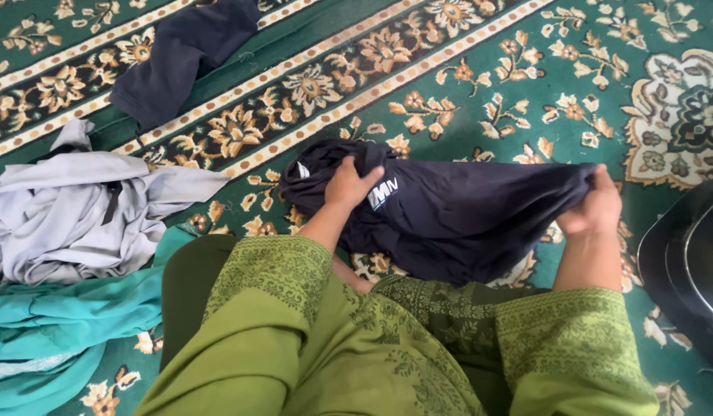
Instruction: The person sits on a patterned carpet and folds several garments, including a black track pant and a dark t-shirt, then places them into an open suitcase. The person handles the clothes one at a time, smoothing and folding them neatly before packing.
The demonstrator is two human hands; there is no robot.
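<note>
On the green floral carpet (479, 85), just in front of the seated person's knees, lies a dark navy T-shirt (456, 216) with a small white print on it, and everything else in the room is best placed by that shirt. The left hand (351, 185) presses down on the shirt's near left part, beside the white print, fingers curled into the cloth so that a bunch of fabric is gathered under them. The right hand (595, 206) is at the shirt's far right end, closed tight around a pinch of the hem or sleeve and lifting that edge a little off the carpet; which part of the garment it has hold of is hard to tell, since the cloth is bunched. Both forearms come out of wide olive-green patterned sleeves (279, 270). Up and to the left of the shirt, well apart from it, a second dark navy garment (179, 54) lies crumpled across the carpet's flowered border. To the shirt's left sits a heap of pale grey clothing (79, 208), and below that heap a teal cloth (56, 331) spreads beside the person's leg. To the right of the shirt, near the right hand, the curved rim of a black basin (680, 270) shows at the edge of view.
</note>
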